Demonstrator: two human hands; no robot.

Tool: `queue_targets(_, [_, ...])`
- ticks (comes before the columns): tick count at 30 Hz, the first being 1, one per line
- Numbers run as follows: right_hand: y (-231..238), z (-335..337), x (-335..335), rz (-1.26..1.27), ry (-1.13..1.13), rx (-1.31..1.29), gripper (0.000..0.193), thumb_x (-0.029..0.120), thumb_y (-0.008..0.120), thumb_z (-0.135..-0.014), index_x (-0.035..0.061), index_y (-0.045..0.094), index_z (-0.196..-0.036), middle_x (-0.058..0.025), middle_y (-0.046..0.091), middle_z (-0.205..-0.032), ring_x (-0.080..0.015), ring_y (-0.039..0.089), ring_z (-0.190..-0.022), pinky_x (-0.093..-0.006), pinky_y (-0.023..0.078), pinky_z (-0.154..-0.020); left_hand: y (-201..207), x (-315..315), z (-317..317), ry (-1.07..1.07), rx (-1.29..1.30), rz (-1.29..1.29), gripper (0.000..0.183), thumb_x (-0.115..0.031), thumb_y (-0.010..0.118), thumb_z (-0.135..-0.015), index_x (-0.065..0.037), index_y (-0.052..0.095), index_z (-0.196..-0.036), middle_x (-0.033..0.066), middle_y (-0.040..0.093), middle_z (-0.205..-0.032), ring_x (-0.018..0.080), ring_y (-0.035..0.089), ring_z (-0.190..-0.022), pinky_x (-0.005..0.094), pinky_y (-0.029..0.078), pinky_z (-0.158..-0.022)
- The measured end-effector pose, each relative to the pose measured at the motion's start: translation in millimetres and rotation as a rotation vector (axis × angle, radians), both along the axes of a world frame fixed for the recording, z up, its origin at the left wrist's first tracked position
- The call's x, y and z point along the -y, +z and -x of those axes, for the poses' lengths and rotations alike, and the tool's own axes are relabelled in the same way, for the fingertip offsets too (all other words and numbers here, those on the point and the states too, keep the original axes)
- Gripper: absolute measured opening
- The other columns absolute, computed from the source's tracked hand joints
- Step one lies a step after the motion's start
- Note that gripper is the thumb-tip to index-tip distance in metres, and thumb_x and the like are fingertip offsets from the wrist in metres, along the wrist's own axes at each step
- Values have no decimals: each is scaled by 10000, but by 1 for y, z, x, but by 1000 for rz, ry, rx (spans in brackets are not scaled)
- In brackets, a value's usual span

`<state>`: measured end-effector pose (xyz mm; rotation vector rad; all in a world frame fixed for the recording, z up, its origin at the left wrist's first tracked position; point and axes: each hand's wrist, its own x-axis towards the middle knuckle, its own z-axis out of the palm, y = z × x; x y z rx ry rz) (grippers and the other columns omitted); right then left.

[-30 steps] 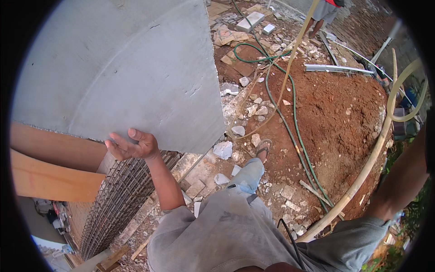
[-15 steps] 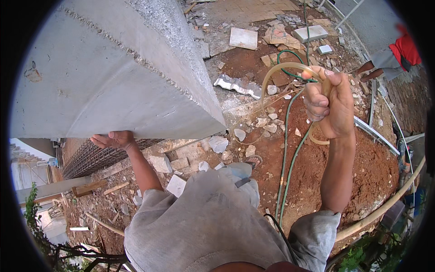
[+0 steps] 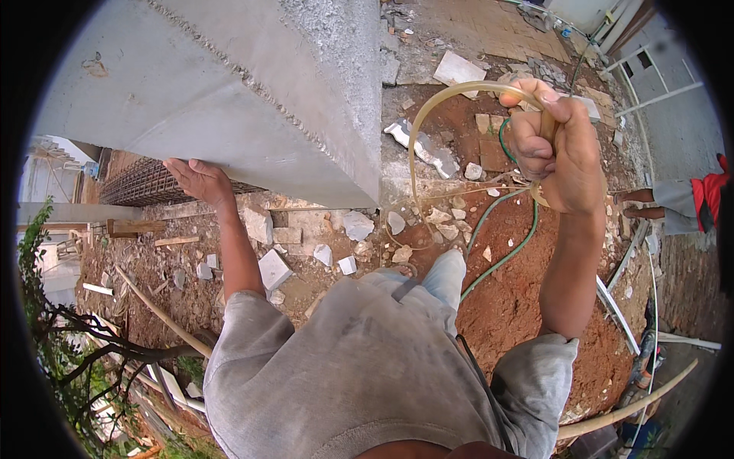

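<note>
A clear yellowish plastic tube (image 3: 414,149) is gripped in my right hand (image 3: 562,149), raised at the right with its fingers closed round it. From the fist the tube arches over to the left and hangs toward the ground in a thin loop. My left hand (image 3: 200,182) has its fingers stretched out at the lower edge of a grey concrete block or beam (image 3: 206,99), seemingly touching it. Rough, broken texture shows along one ridge of the concrete. Nothing is held in the left hand.
Below the concrete lies a rebar cage (image 3: 149,185). White rubble (image 3: 358,226) and a broken moulding (image 3: 422,149) litter the ground. A green hose (image 3: 501,264) crosses the red soil (image 3: 508,329). A person in red (image 3: 705,200) stands far right. Branches (image 3: 99,356) reach in lower left.
My view has shifted, so the concrete sits higher in it and the person farther right. My left hand shows more fully at the concrete's edge. The right hand keeps its hold on the tube.
</note>
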<state>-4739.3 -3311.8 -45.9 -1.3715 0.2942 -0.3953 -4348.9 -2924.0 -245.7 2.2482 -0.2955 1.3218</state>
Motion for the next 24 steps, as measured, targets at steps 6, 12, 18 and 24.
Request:
queue_targets(6, [-5, -31, 28, 564, 427, -279, 371, 352, 387, -1037, 30, 570, -1047, 62, 354, -613, -59, 307, -543, -288, 252, -522, 32, 110, 165, -269, -79, 332, 725, -523, 249, -1116, 82, 452, -1460, 254, 532, -1412, 364, 514, -1296, 508, 360, -1135])
queue_targets(12, [-7, -46, 36, 862, 938, -233, 340, 294, 434, -989, -11, 583, -988, -203, 585, -827, -374, 566, -765, -477, 450, -739, 48, 227, 354, -1063, -670, 335, 490, -426, 527, -1083, 16, 580, -1287, 162, 680, -1011, 258, 689, -936, 415, 525, -834])
queue_targets(18, [-6, -73, 27, 684, 1051, -13, 433, 332, 429, -977, -2, 634, -1161, -81, 488, -612, -248, 490, -568, -415, 420, -614, 40, 225, 354, -801, -772, 520, 278, -273, 548, -1092, -14, 628, -1152, 147, 643, -867, 278, 653, -772, 411, 502, -698])
queue_targets(24, [72, -110, 39, -293, 1078, 566, 596, 422, 366, -1021, -45, 440, -1384, 49, 330, -578, -77, 225, -442, -273, 240, -438, -9, 183, 316, -724, -765, 366, 254, -230, 596, -1064, -3, 644, -1169, 165, 693, -1011, 277, 685, -952, 389, 517, -870])
